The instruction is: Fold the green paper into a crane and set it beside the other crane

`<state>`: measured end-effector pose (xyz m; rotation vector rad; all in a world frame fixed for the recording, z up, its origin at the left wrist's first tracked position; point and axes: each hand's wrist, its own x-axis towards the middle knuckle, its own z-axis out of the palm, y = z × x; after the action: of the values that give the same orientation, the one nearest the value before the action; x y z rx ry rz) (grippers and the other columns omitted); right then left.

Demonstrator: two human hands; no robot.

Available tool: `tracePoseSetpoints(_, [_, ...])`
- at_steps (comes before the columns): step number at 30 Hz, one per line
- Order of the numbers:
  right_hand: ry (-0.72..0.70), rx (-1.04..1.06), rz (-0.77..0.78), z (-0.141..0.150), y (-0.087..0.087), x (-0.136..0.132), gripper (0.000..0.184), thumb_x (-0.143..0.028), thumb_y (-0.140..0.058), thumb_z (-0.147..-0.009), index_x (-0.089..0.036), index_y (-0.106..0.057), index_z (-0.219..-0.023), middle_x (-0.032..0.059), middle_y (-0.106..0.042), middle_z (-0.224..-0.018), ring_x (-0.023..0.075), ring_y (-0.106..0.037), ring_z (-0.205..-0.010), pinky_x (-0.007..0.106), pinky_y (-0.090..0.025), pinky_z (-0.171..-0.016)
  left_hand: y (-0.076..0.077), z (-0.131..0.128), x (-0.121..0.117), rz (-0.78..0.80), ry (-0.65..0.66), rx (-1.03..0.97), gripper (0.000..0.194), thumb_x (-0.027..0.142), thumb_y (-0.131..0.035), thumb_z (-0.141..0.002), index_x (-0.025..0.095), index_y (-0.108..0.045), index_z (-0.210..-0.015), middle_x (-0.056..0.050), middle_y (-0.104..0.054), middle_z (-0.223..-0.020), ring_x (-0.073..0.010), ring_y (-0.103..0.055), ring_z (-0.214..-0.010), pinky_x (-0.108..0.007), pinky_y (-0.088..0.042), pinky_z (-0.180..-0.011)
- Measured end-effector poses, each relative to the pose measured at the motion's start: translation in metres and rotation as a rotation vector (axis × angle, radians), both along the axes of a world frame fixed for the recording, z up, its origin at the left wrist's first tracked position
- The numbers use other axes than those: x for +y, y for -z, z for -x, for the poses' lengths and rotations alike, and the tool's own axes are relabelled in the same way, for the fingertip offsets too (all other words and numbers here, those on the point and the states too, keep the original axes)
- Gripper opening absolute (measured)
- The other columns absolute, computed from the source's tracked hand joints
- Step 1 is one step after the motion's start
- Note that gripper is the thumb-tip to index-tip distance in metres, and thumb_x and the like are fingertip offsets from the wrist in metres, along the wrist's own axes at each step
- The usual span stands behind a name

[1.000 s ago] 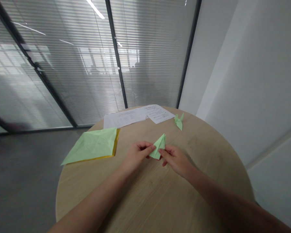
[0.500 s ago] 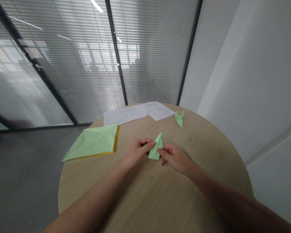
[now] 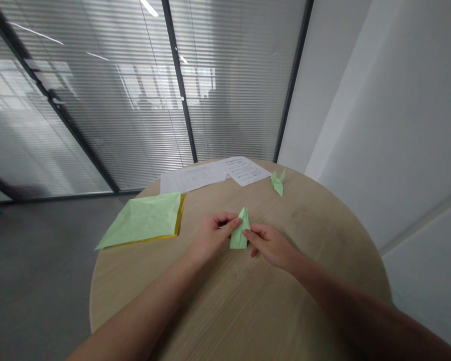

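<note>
A small, narrow, folded piece of light green paper (image 3: 240, 233) lies on the round wooden table (image 3: 225, 301), pointing away from me. My left hand (image 3: 212, 235) pinches its left side with thumb and forefinger. My right hand (image 3: 268, 244) pinches its right side, the other fingers curled under. Both hands rest on the tabletop at its middle.
A stack of green sheets over a yellow one (image 3: 145, 220) lies at the table's left edge. White printed papers (image 3: 210, 174) sit at the far edge. A finished green paper figure (image 3: 277, 182) stands at the far right. Glass walls with blinds rise behind.
The folded green piece has grown narrower as its sides came together between my fingers. Both hands stayed in about the same place.
</note>
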<state>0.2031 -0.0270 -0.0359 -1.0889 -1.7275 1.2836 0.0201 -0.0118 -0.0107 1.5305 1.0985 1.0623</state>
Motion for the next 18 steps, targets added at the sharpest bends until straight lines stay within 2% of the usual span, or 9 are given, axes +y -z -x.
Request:
tracePoseSetpoints(3, [-0.042, -0.034, -0.001, 0.0006, 0.0002, -0.0017, 0.045, -0.06, -0.058, -0.089, -0.019, -0.057, -0.07, -0.0009, -0.053, -0.065, 0.0112, -0.054, -0.054, 0.022, -0.043, -0.049, 0.0002, 0.0002, 0.0005, -0.034, -0.019, -0.001, 0.029, 0.044, -0.071, -0.081, 0.016, -0.077, -0.081, -0.004, -0.07, -0.073, -0.0157, -0.058, -0.066, -0.028, -0.046, -0.063])
tracePoseSetpoints(8, [-0.071, -0.044, 0.007, 0.0003, 0.0009, -0.0025, 0.044, -0.058, -0.058, -0.089, -0.019, -0.058, -0.071, -0.0012, -0.053, -0.063, 0.0113, -0.053, -0.053, 0.023, -0.043, -0.05, 0.0048, 0.0002, 0.0024, -0.058, -0.042, -0.015, 0.031, 0.046, -0.07, -0.082, 0.016, -0.076, -0.077, -0.003, -0.068, -0.07, -0.0149, -0.056, -0.065, -0.027, -0.045, -0.062])
tracePoseSetpoints(13, [-0.059, -0.011, 0.047, 0.0001, 0.001, -0.0021, 0.044, -0.058, -0.061, -0.088, -0.018, -0.06, -0.07, -0.0012, -0.054, -0.061, 0.0112, -0.053, -0.052, 0.022, -0.044, -0.049, 0.0087, 0.0013, 0.0047, 0.027, 0.086, -0.073, 0.036, 0.05, -0.076, -0.077, 0.016, -0.078, -0.088, -0.005, -0.072, -0.078, -0.0159, -0.06, -0.069, -0.027, -0.048, -0.065])
tracePoseSetpoints(16, [-0.059, 0.003, 0.067, 0.0007, 0.0009, -0.0022, 0.043, -0.058, -0.062, -0.087, -0.018, -0.061, -0.071, -0.0013, -0.054, -0.059, 0.0111, -0.052, -0.051, 0.022, -0.043, -0.048, 0.0079, 0.002, 0.0028, 0.091, 0.183, -0.038, 0.034, 0.049, -0.078, -0.076, 0.015, -0.078, -0.082, -0.005, -0.072, -0.075, -0.0159, -0.06, -0.066, -0.028, -0.047, -0.064])
tracePoseSetpoints(18, [-0.065, 0.008, 0.066, 0.0006, 0.0006, -0.002, 0.043, -0.058, -0.062, -0.087, -0.019, -0.061, -0.07, -0.0014, -0.054, -0.058, 0.0113, -0.052, -0.051, 0.022, -0.043, -0.048, 0.0072, 0.0021, 0.0015, 0.12, 0.169, -0.015, 0.033, 0.048, -0.076, -0.077, 0.015, -0.078, -0.078, -0.004, -0.07, -0.07, -0.015, -0.058, -0.061, -0.027, -0.044, -0.06])
